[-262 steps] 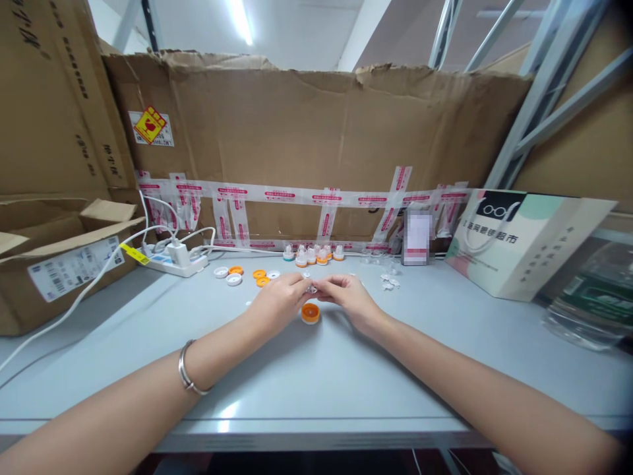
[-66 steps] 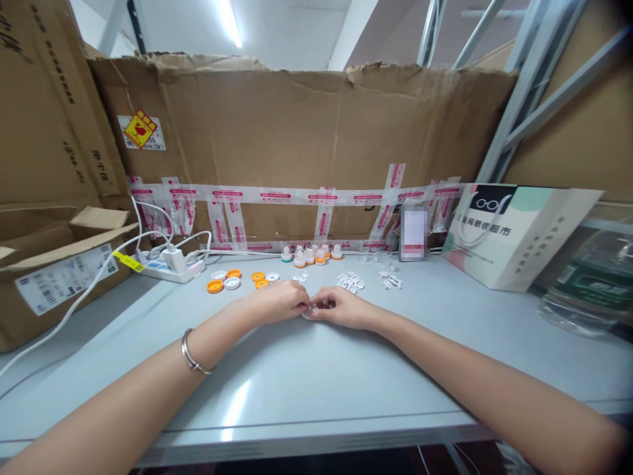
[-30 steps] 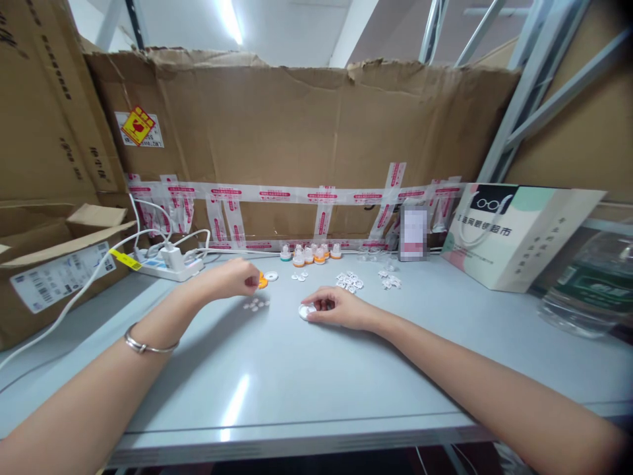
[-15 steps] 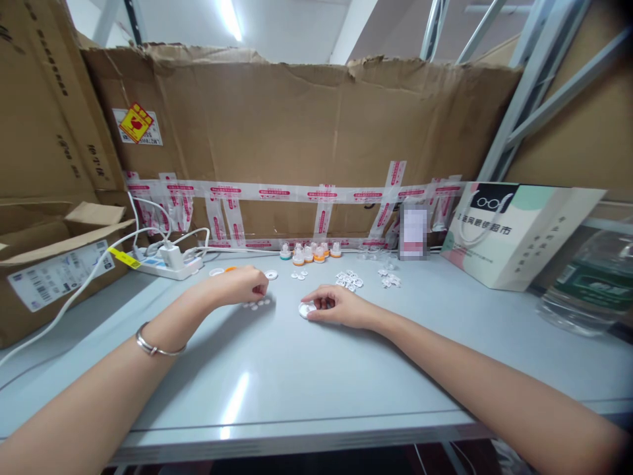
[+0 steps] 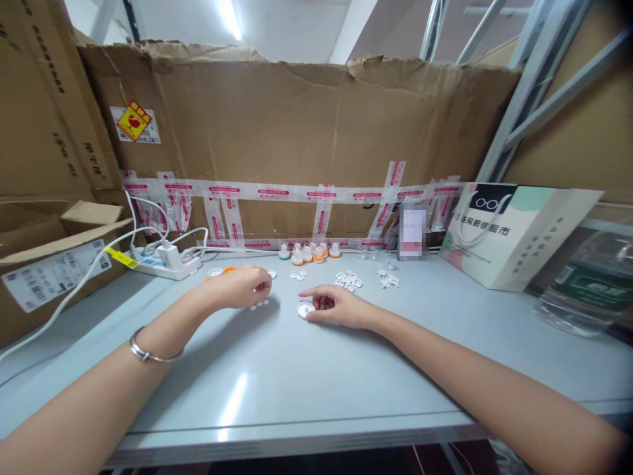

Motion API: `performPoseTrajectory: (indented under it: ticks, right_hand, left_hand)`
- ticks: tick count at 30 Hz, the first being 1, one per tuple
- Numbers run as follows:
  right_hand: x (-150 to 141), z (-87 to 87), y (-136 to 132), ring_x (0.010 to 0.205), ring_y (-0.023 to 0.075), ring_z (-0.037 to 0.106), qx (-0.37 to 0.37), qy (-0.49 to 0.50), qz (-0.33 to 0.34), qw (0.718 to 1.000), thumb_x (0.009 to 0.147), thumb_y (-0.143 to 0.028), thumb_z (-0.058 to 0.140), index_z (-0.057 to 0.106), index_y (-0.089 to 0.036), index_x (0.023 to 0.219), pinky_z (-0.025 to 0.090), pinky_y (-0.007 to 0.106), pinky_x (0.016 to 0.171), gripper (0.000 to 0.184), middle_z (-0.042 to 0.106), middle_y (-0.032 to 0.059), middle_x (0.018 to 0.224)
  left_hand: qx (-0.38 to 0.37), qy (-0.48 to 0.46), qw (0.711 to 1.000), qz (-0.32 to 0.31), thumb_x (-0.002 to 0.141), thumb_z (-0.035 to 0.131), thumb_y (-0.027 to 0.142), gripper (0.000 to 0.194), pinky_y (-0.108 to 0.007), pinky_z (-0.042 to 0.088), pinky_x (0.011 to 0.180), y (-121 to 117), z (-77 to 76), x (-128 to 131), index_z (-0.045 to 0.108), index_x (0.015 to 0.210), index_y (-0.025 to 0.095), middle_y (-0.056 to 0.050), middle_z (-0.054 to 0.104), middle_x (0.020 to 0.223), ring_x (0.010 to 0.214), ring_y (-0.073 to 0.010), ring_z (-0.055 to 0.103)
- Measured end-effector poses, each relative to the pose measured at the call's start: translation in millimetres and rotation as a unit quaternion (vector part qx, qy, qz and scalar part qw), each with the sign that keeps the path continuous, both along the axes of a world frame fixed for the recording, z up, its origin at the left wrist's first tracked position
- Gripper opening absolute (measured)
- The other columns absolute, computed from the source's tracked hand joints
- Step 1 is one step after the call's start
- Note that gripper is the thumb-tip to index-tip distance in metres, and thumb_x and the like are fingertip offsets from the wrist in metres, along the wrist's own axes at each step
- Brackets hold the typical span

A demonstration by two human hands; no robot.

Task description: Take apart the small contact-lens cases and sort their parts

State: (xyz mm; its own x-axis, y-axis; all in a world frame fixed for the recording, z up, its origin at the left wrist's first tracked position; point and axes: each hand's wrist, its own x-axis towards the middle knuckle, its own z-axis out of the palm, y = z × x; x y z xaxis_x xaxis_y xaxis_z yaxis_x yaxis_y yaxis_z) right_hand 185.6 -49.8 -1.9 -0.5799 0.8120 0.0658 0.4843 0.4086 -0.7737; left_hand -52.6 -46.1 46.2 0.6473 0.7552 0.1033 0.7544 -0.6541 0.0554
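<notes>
On the tabletop in front of me sits a white round cap (image 5: pixel 305 310) with a small raised middle. My right hand (image 5: pixel 339 307) is at its right rim, thumb against it, other fingers curled and the index finger stretched out above it. To the left, my left hand (image 5: pixel 252 285) is closed in a pinch low over the table; what its fingertips hold, if anything, is hidden. Several small white discs (image 5: pixel 260 305) lie just beneath it. Behind that hand are an orange ring (image 5: pixel 229 270) and a white ring (image 5: pixel 215 272), both partly covered.
Several clear-topped caps with orange or teal bases (image 5: pixel 311 253) stand at the back. Small white pieces (image 5: pixel 349 280) and clear parts (image 5: pixel 388 278) lie in piles. A power strip (image 5: pixel 168 264), an open carton (image 5: pixel 54 264), a paper bag (image 5: pixel 514 237) and a bottle (image 5: pixel 576 284) flank the table.
My right index finger has lifted off the white cap and straightened. My left hand has shifted slightly to the right, still closed.
</notes>
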Motion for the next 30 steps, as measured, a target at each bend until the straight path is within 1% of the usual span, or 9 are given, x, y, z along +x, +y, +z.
performPoseTrajectory:
  ticks: [3,5,8,9,13,19,21,25,30]
  right_hand:
    - [1,0.7,1,0.063,0.0089,0.046,-0.013,0.019,0.002,1.000,0.068,-0.040,0.062,0.052,-0.018,0.115,0.038,0.022,0.059,0.052,0.055,0.0004,0.077]
    - [1,1.6,1,0.065,0.0099,0.049,-0.008,0.033,-0.001,0.999,0.069,-0.040,0.060,0.054,-0.016,0.109,0.039,0.022,0.061,0.047,0.056,0.0010,0.076]
    - [0,4.1,1,0.064,0.0098,0.049,0.015,0.029,-0.006,0.999,0.069,-0.035,0.061,0.059,-0.014,0.094,0.039,0.022,0.060,0.033,0.056,0.0002,0.071]
    - [-1,5.4,0,0.062,0.0096,0.048,0.027,0.016,-0.006,0.999,0.069,-0.034,0.061,0.061,-0.014,0.089,0.039,0.021,0.058,0.028,0.056,-0.0001,0.069]
    - [-5,12.0,-7,0.062,0.0103,0.049,0.099,-0.053,-0.028,0.993,0.068,-0.029,0.063,0.068,-0.016,0.077,0.037,0.021,0.058,0.016,0.058,0.0013,0.070]
    - [-14,17.9,-19,0.066,0.0135,0.054,0.163,-0.124,-0.075,0.976,0.070,-0.023,0.059,0.069,-0.018,0.069,0.037,0.023,0.061,0.012,0.063,0.0037,0.073]
    - [-15,18.1,-19,0.067,0.0135,0.055,0.149,-0.121,-0.088,0.977,0.069,-0.022,0.060,0.068,-0.018,0.069,0.038,0.023,0.061,0.009,0.064,0.0024,0.071]
    - [-15,15.6,-14,0.067,0.0131,0.055,0.080,-0.099,-0.105,0.986,0.065,-0.022,0.061,0.065,-0.018,0.070,0.038,0.022,0.060,0.008,0.064,0.0005,0.069]
    - [-15,11.4,-6,0.063,0.0111,0.053,-0.008,-0.036,-0.115,0.993,0.064,-0.021,0.061,0.062,-0.015,0.068,0.039,0.021,0.058,0.007,0.060,0.0001,0.065]
  left_hand:
    - [0.039,-0.059,0.997,-0.027,0.082,0.037,0.026,0.022,-0.023,0.035,0.061,-13,-1.7,15,0.055,0.073,0.016,-0.002,0.058,0.073,0.067,-0.0133,0.050]
    - [0.018,-0.102,0.994,-0.042,0.081,0.043,0.036,0.023,-0.023,0.037,0.066,-19,-6.7,25,0.055,0.083,0.017,-0.002,0.058,0.083,0.075,-0.0141,0.051]
    - [-0.024,-0.132,0.989,-0.053,0.069,0.057,0.049,0.042,-0.024,0.039,0.071,-22,-18.9,35,0.054,0.098,0.019,-0.003,0.056,0.095,0.085,-0.0162,0.051]
    - [-0.033,-0.134,0.989,-0.050,0.068,0.058,0.049,0.042,-0.024,0.039,0.071,-21,-23.2,38,0.055,0.098,0.020,-0.003,0.057,0.093,0.084,-0.0162,0.051]
    - [-0.051,-0.147,0.988,-0.018,0.071,0.056,0.044,0.029,-0.023,0.039,0.064,-15,-33.8,44,0.061,0.084,0.019,-0.002,0.059,0.080,0.072,-0.0141,0.052]
    - [-0.042,-0.161,0.986,0.021,0.070,0.055,0.038,0.024,-0.022,0.038,0.057,-19,-32.1,49,0.062,0.077,0.017,-0.003,0.060,0.075,0.067,-0.0143,0.052]
    - [-0.043,-0.163,0.985,0.031,0.069,0.056,0.038,0.024,-0.023,0.038,0.057,-21,-31.3,50,0.062,0.076,0.017,-0.003,0.060,0.074,0.066,-0.0146,0.052]
    - [-0.040,-0.173,0.983,0.046,0.067,0.057,0.038,0.024,-0.023,0.038,0.058,-24,-31.7,52,0.063,0.077,0.017,-0.003,0.061,0.074,0.067,-0.0151,0.053]
    - [-0.045,-0.173,0.983,0.040,0.068,0.057,0.039,0.025,-0.023,0.038,0.057,-19,-34.0,51,0.063,0.078,0.017,-0.002,0.062,0.073,0.066,-0.0148,0.054]
